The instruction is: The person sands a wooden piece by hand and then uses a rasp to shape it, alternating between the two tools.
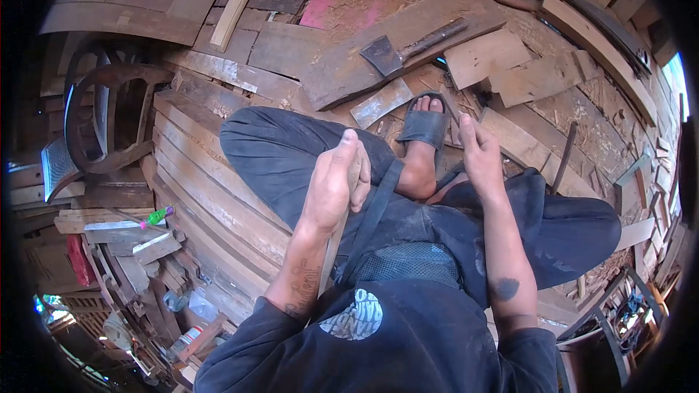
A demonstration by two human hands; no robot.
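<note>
My left hand is closed around a narrow wooden strip, which slants back along the forearm toward my body. Over my crossed legs, my right hand pinches a thin dark rod-like piece between thumb and fingers. Its kind cannot be made out, and most of it is hidden by the hand. The two hands are apart. Beyond them, a hatchet with a dark handle lies on a thick wooden board. A sandalled foot rests between the hands.
Stacked long planks lie to my left, beside a curved wooden frame. A green-and-pink object sits on the wood scraps there. Flat boards and shavings cover the floor ahead. A dark rod stands near my right knee.
</note>
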